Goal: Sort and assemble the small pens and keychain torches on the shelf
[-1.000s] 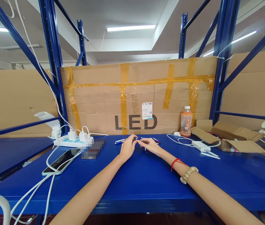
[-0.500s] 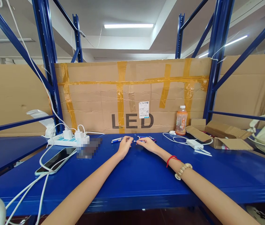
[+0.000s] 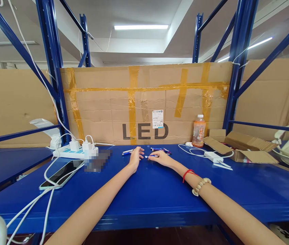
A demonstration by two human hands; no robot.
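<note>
My left hand (image 3: pixel 135 157) rests on the blue shelf top (image 3: pixel 159 190), fingers loosely curled, just right of a blue and silver pen (image 3: pixel 127 152); whether it holds anything I cannot make out. My right hand (image 3: pixel 161 158) is closed on a blue pen (image 3: pixel 150 156) that sticks out to the left toward my left hand. A small pile of pens (image 3: pixel 161 149) lies just behind my right hand. On my right wrist are a red string and a bead bracelet (image 3: pixel 200 185).
A taped cardboard sheet marked LED (image 3: pixel 146 102) stands behind. A power strip (image 3: pixel 75 152) with chargers, white cables and a phone (image 3: pixel 61 173) lie left. An orange drink bottle (image 3: pixel 198 131), a white adapter (image 3: pixel 210 156) and an open carton (image 3: pixel 243 148) sit right.
My hands, joined fingertip to fingertip a second ago, have come slightly apart. The pen now shows between them in my right hand. The camera has shifted a little.
</note>
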